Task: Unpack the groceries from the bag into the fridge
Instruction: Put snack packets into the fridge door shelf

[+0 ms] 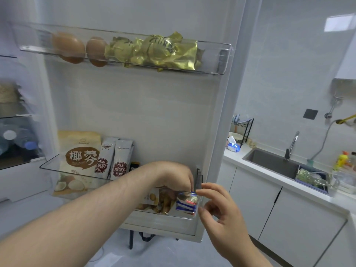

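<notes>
Packet (186, 204), blue and white: lodged at right end of lower door bin (165, 214), beside snack bag (162, 202). Judged light, soft, crinkly; best taken by top edge. Top pinched by left hand (173, 175); right hand (221, 209) loosely curled, nothing held

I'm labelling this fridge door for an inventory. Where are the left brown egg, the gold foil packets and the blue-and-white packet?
left brown egg (68, 47), head view, middle of its shell.
gold foil packets (165, 53), head view, front of the largest packet.
blue-and-white packet (186, 207), head view, its striped front face.
</notes>
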Available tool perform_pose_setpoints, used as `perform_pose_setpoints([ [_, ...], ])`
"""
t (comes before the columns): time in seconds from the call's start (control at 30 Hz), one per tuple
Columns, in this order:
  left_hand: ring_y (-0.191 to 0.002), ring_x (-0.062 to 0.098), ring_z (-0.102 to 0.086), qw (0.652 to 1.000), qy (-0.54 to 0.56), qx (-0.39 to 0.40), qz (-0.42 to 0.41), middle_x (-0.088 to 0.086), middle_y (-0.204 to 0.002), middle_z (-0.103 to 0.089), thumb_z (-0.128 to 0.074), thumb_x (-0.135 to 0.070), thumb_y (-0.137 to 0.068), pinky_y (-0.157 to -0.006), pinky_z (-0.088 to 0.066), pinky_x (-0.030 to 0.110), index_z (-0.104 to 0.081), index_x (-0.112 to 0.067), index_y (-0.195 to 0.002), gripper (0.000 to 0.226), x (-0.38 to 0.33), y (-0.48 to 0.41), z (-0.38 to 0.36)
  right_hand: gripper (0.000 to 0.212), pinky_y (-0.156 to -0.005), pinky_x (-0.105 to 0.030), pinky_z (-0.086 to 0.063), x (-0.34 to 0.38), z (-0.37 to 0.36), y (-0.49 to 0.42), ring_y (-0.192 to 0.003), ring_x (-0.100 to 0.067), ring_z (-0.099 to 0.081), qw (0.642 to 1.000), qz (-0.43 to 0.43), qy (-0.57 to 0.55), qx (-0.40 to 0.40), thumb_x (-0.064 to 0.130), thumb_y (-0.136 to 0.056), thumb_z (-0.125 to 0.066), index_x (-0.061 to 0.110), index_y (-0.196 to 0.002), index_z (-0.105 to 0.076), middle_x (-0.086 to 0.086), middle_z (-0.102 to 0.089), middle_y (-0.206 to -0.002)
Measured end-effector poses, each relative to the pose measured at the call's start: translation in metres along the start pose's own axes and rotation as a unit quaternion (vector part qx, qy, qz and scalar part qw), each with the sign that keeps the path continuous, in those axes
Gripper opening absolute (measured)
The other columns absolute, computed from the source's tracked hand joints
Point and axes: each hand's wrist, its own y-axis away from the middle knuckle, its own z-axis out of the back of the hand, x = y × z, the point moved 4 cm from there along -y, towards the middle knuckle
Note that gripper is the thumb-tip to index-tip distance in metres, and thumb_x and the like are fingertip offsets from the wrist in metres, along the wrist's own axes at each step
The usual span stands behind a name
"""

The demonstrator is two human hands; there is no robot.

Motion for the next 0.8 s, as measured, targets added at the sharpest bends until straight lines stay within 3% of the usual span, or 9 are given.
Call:
perform_pose_setpoints([
  [0.17, -0.072, 0.017, -0.065, 0.999, 0.032, 0.004, 0.002, 0.004, -0.08, -0.064, -0.05, 0.002, -0.089, -0.063, -0.057, 0.025, -0.068, -0.01, -0.103, 0.026, -0.006, 0.001, -0.001, 0.043, -0.065, -0.013, -0.048, 0.0, 0.0, -0.001, -0.07, -0.014, -0.062, 1.0, -0.003, 0.0, -0.005, -0.003, -0.085, -0.066, 0.037, -0.1, -0.066, 0.03, -0.051, -0.116],
  [0.33, -0.088, 0.026, -0.07, 0.998, 0.047, 0.029, 0.007, 0.011, -0.093, -0.068, -0.047, 0.0, -0.09, -0.08, -0.06, 0.035, -0.068, -0.006, -0.111, 0.03, -0.004, 0.007, -0.001, 0.044, -0.064, -0.015, -0.05, -0.003, -0.001, -0.004, -0.068, -0.015, -0.062, 1.0, -0.002, -0.003, -0.007, -0.003, -0.084, -0.068, 0.038, -0.099, -0.067, 0.029, -0.052, -0.115],
  [0.43, -0.09, 0.03, -0.072, 0.998, 0.051, 0.034, 0.009, 0.017, -0.1, -0.07, -0.045, -0.001, -0.091, -0.081, -0.061, 0.04, -0.067, -0.005, -0.112, 0.031, -0.003, 0.011, -0.001, 0.04, -0.064, -0.016, -0.05, -0.005, -0.001, -0.003, -0.065, -0.016, -0.061, 1.0, 0.01, -0.002, -0.014, 0.004, -0.082, -0.067, 0.04, -0.098, -0.069, 0.026, -0.053, -0.117],
  [0.5, -0.085, 0.029, -0.072, 0.999, 0.047, 0.024, 0.004, 0.016, -0.098, -0.069, -0.045, -0.001, -0.092, -0.076, -0.062, 0.037, -0.066, -0.007, -0.116, 0.032, -0.003, 0.012, -0.001, 0.035, -0.063, -0.016, -0.049, -0.004, -0.001, -0.003, -0.063, -0.016, -0.061, 1.0, 0.016, -0.004, -0.021, 0.009, -0.08, -0.065, 0.04, -0.097, -0.069, 0.025, -0.054, -0.117],
  [0.6, -0.085, 0.025, -0.069, 0.999, 0.041, 0.011, -0.011, 0.009, -0.096, -0.066, -0.043, -0.003, -0.095, -0.071, -0.061, 0.031, -0.063, -0.01, -0.121, 0.033, -0.004, 0.013, -0.001, 0.041, -0.062, -0.015, -0.048, -0.005, 0.0, -0.004, -0.063, -0.015, -0.06, 1.0, 0.014, 0.006, -0.022, 0.0, -0.082, -0.068, 0.037, -0.098, -0.068, 0.027, -0.054, -0.116],
  [0.8, -0.095, 0.025, -0.068, 0.999, 0.043, 0.014, -0.017, 0.007, -0.098, -0.066, -0.042, -0.002, -0.095, -0.08, -0.059, 0.034, -0.065, -0.012, -0.118, 0.035, -0.004, 0.015, -0.003, 0.041, -0.063, -0.013, -0.046, -0.005, 0.0, -0.004, -0.063, -0.014, -0.059, 1.0, 0.009, 0.01, -0.02, -0.003, -0.083, -0.068, 0.036, -0.097, -0.068, 0.027, -0.053, -0.116],
])
